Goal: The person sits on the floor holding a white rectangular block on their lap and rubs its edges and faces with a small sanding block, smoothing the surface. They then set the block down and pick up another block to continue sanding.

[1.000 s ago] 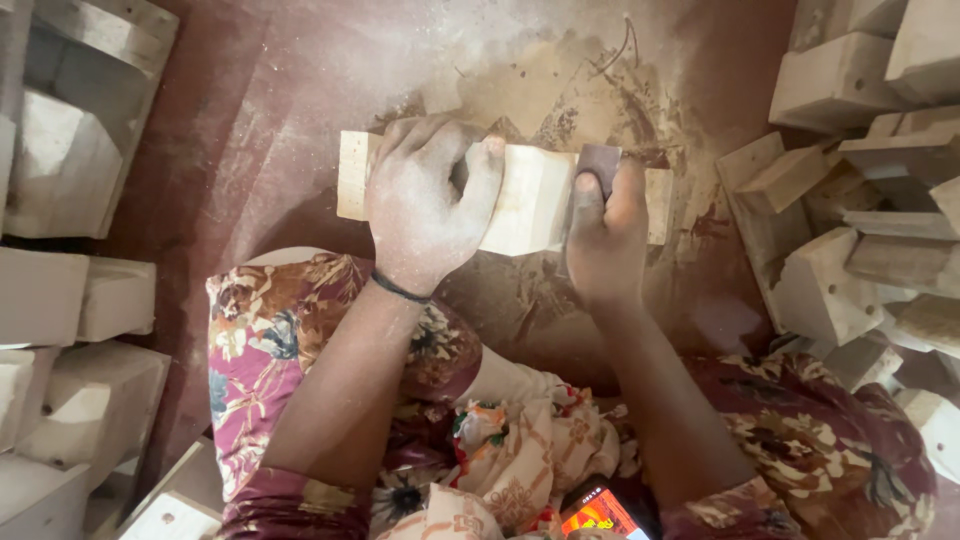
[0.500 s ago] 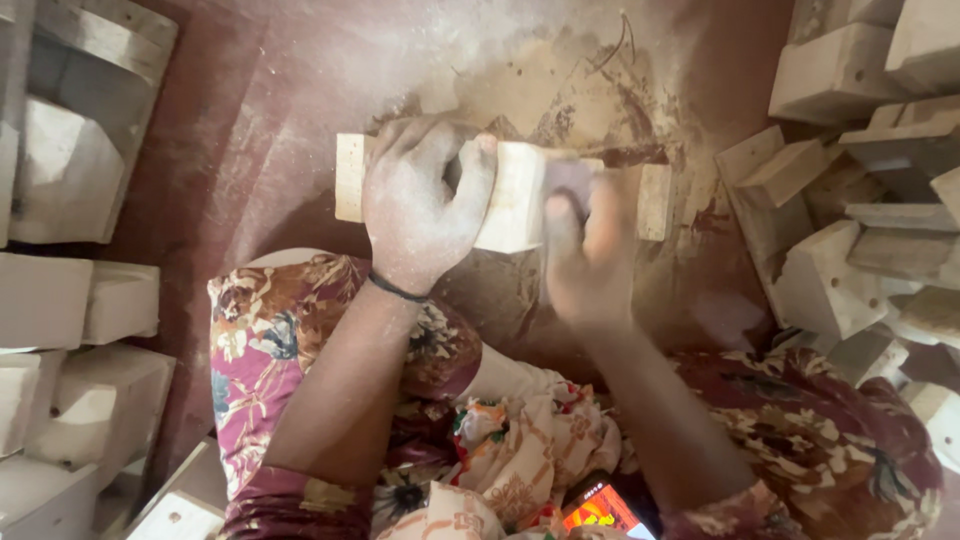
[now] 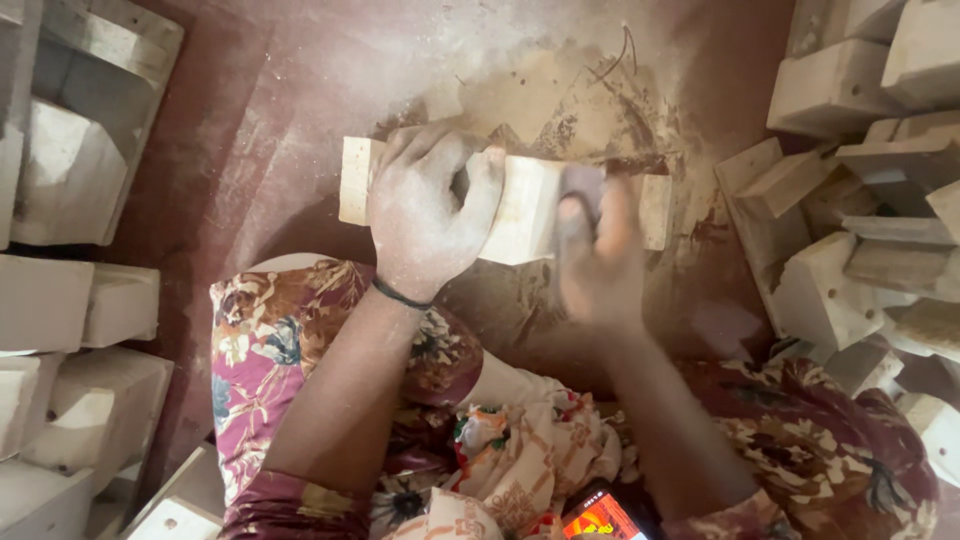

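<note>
Left hand [image 3: 425,215] gripping pale wooden block [image 3: 525,205], blurred right hand [image 3: 598,255] on it

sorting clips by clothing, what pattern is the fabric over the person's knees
A floral print, maroon with cream and teal flowers, on the fabric; the head view shows it.

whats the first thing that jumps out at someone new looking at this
A dusty left hand clamps a pale wooden block on the reddish floor at centre, while the blurred right hand presses a small dark piece against it. Stacks of similar wooden blocks crowd both sides.
</note>
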The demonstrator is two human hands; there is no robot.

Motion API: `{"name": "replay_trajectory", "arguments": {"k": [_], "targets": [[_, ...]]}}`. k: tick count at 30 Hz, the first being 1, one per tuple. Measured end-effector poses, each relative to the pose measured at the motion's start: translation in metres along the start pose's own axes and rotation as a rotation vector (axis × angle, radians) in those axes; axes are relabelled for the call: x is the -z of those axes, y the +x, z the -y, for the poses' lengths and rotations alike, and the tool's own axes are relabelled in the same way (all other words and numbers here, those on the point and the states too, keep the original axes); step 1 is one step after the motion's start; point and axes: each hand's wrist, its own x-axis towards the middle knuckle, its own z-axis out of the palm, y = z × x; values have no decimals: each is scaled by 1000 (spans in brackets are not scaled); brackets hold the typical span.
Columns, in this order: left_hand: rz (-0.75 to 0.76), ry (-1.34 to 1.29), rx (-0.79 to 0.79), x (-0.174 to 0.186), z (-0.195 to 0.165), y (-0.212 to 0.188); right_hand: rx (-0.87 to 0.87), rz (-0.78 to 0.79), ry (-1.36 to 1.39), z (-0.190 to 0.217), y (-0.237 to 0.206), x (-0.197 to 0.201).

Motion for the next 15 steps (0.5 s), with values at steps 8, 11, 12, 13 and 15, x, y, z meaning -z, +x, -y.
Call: {"name": "replay_trajectory", "arguments": {"k": [8, 11, 12, 13, 15], "targets": [[1, 3, 4, 1, 1, -1, 69, -27, 37, -1, -4, -4], [4, -9, -10, 0, 3, 0, 222, -21, -11, 2, -5, -3], [20, -15, -6, 0, 3, -1, 296, -24, -23, 3, -4, -3], [26, -17, 2, 1, 3, -2, 202, -32, -9, 6, -6, -3], [21, -19, 6, 1, 3, -1, 33, -53, 16, 10, -1, -2]]}}
